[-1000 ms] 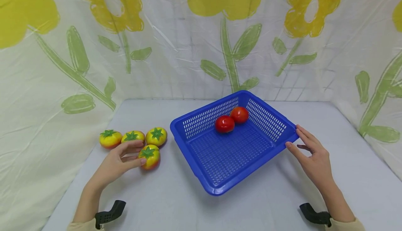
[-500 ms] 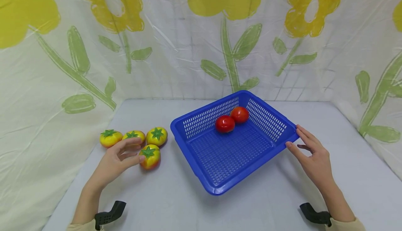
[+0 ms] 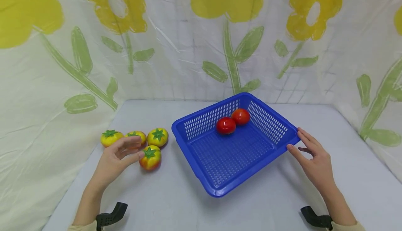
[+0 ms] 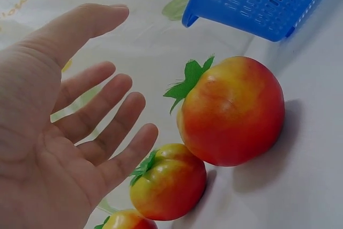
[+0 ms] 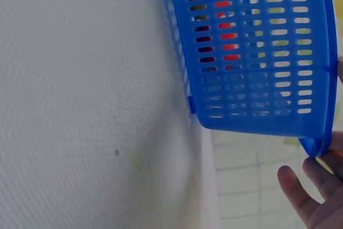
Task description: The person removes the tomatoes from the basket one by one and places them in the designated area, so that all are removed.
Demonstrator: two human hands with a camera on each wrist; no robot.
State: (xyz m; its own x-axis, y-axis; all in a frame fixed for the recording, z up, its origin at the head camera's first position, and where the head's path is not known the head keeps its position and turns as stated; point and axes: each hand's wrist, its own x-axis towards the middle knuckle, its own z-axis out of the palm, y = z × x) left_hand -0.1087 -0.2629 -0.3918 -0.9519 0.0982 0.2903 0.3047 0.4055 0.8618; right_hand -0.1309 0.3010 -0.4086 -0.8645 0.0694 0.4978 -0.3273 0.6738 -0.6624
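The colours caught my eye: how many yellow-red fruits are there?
4, all left of the basket: one leftmost, one partly behind the left hand, one right of that, one in front. Others could be hidden.

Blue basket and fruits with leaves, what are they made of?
The blue basket looks like shiny moulded plastic, evenly slotted. The fruits may be glossy painted foam or plastic, with smooth highlights. Their matt green leaves seem fabric: a weave shows.

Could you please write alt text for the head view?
A person's right hand holds a blue basket by one corner, with two red fruits inside; the open left hand is near four yellow-red fruits on a white table.
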